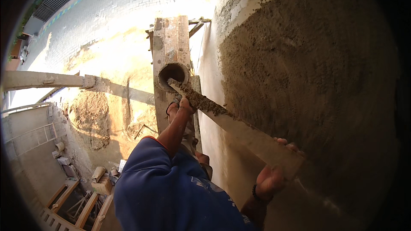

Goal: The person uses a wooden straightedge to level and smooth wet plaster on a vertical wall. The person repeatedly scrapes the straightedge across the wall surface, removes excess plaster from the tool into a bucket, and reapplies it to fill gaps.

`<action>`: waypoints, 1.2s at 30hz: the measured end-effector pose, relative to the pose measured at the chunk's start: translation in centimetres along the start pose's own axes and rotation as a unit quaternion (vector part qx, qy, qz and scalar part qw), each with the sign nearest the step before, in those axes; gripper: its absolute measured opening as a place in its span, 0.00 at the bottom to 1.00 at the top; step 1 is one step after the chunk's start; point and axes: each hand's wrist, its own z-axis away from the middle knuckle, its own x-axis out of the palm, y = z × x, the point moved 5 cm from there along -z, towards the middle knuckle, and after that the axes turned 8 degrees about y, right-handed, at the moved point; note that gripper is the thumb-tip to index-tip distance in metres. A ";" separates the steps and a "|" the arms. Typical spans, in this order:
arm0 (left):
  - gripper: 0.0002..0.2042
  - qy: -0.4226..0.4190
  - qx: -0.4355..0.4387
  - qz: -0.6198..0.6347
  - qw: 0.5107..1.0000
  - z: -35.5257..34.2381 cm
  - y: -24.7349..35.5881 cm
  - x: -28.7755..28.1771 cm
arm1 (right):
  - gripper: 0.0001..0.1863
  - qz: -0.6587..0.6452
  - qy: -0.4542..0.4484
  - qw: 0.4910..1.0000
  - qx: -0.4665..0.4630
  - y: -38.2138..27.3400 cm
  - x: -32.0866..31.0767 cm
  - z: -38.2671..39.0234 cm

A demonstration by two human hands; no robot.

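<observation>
I stand high up beside a wall coated in rough wet plaster [308,68]. A long straight wooden board [244,132], smeared with mortar along its far half, lies slanted against the wall. My left hand [182,107] grips the board's far end, arm stretched out in a blue sleeve. My right hand [274,175] holds the near end, fingers wrapped over its edge, a dark band on the wrist. Smoother plaster [218,145] shows below the board.
A wooden scaffold plank [171,42] with a round bucket [173,75] on it runs ahead along the wall. Far below are sandy ground, a mound of sand [90,115], a paved street [128,0], bricks and wooden frames [72,201].
</observation>
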 end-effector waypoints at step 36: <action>0.24 0.150 0.390 -0.630 0.655 -1.9 9.7 3.6 | 0.35 -0.044 -0.197 0.977 -0.063 -1.3 10.9 -2.2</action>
